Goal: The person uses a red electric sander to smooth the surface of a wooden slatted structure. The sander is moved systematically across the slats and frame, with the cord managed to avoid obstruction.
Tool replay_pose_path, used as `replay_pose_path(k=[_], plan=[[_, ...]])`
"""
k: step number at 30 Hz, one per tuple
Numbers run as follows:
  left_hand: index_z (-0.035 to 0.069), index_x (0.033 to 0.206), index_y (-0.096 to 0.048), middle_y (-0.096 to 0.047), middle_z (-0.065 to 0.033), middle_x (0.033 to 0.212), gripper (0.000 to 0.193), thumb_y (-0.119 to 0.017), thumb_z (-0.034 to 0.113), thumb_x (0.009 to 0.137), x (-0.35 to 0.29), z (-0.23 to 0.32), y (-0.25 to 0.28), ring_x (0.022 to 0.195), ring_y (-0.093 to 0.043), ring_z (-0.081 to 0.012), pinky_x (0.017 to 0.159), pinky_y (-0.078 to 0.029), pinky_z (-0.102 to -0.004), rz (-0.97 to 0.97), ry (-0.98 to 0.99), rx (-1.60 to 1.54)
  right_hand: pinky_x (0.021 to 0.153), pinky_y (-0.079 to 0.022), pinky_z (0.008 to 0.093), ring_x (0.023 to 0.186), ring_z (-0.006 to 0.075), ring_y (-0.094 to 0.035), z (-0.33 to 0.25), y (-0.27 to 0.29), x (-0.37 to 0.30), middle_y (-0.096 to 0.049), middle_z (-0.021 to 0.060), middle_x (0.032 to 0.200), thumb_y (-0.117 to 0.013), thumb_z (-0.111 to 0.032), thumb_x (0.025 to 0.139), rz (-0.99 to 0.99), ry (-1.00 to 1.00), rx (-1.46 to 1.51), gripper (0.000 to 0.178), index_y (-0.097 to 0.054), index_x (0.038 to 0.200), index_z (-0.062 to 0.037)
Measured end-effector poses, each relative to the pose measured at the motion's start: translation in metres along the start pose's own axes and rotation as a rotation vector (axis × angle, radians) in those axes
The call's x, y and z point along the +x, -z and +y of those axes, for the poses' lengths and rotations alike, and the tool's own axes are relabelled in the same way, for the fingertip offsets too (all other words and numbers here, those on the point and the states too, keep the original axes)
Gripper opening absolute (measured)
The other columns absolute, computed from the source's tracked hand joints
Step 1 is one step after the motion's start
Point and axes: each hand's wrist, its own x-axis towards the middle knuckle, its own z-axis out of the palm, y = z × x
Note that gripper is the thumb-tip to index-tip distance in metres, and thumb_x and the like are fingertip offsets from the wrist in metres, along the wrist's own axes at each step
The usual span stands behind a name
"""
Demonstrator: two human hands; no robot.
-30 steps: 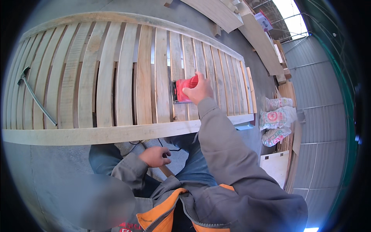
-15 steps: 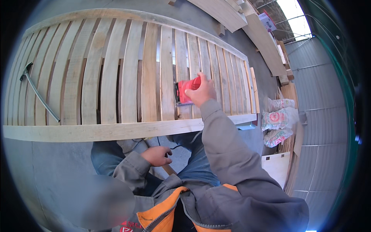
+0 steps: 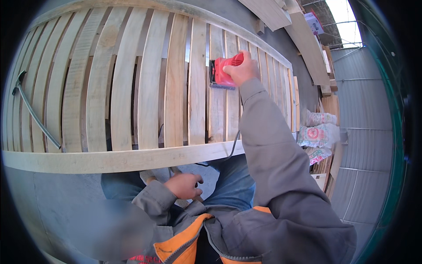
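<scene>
Red sander (image 3: 225,73) sits gripped in the right hand (image 3: 247,70), left hand (image 3: 184,185) half-curled, contents of the sacks (image 3: 313,135) hidden.

Red boxy plastic sander (image 3: 225,72) on pale slatted wooden frame (image 3: 152,83)
Slim grey metal hammer (image 3: 35,115) on its left; bulging white plastic sacks (image 3: 313,135) past its right.

Bright red on the sander (image 3: 228,70), upper centre, with black at its left edge! Under it, cream slats (image 3: 149,79) make pale stripes against dark gaps, brown grain swirling through, one yellower slat (image 3: 176,79) among them. Silver-grey and black on the hammer-like tool (image 3: 39,120), far left. Grey sleeve (image 3: 274,136) right of centre, orange lining (image 3: 180,246) at bottom, blue jeans (image 3: 231,182) above. White sacks (image 3: 314,135) with red print, right; grey ribbed wall (image 3: 365,105), green sheeting (image 3: 387,202) beyond.
</scene>
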Motion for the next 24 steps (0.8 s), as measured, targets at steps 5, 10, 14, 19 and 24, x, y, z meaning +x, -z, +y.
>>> replay_pose_path(k=[5, 10, 14, 19, 24], plan=[[0.003, 0.134, -0.068, -0.076, -0.0241, 0.118, 0.050, -0.073, 0.032, 0.093, 0.003, 0.004, 0.007, 0.109, -0.073, -0.0424, 0.097, -0.058, -0.0485, -0.036, 0.005, -0.023, 0.110, -0.055, 0.0453, 0.129, 0.0398, -0.065, -0.009, -0.003, 0.050, -0.059, 0.0215, 0.143, -0.087, -0.039, 0.076, -0.003, 0.020, -0.011, 0.091, -0.050, 0.157, -0.0205], [0.005, 0.136, -0.067, -0.077, -0.0227, 0.119, 0.049, -0.069, 0.032, 0.095, 0.004, 0.011, 0.017, 0.111, -0.074, -0.0413, 0.097, -0.058, -0.0472, -0.096, 0.044, -0.048, 0.104, -0.057, 0.0429, 0.117, 0.0327, -0.071, -0.019, -0.014, 0.097, -0.073, 0.0162, 0.126, -0.091, -0.033, 0.072, 0.087, 0.082, 0.016, 0.079, -0.061, 0.140, -0.0083], [0.006, 0.136, -0.067, -0.077, -0.0209, 0.121, 0.049, -0.068, 0.032, 0.095, 0.005, 0.008, 0.019, 0.112, -0.074, -0.0399, 0.097, -0.058, -0.0462, -0.110, 0.049, -0.071, 0.101, -0.057, 0.0400, 0.113, 0.0301, -0.072, -0.032, -0.013, 0.128, -0.074, 0.0158, 0.123, -0.091, -0.034, 0.072, 0.060, 0.133, 0.055, 0.078, -0.061, 0.138, -0.0059], [0.007, 0.137, -0.067, -0.076, -0.0205, 0.125, 0.050, -0.068, 0.033, 0.095, 0.008, 0.006, 0.022, 0.114, -0.074, -0.0394, 0.099, -0.058, -0.0459, -0.139, 0.080, -0.065, 0.099, -0.058, 0.0375, 0.112, 0.0292, -0.073, -0.039, -0.014, 0.150, -0.074, 0.0163, 0.124, -0.090, -0.036, 0.073, 0.090, 0.129, 0.002, 0.078, -0.061, 0.139, -0.0065], [0.006, 0.138, -0.067, -0.075, -0.0219, 0.126, 0.051, -0.069, 0.034, 0.095, 0.011, 0.004, 0.016, 0.115, -0.073, -0.0401, 0.101, -0.058, -0.0462, -0.124, 0.076, -0.037, 0.101, -0.058, 0.0388, 0.114, 0.0314, -0.073, -0.016, -0.016, 0.144, -0.074, 0.0173, 0.125, -0.090, -0.037, 0.073, 0.044, 0.136, 0.079, 0.079, -0.060, 0.140, -0.0066]])
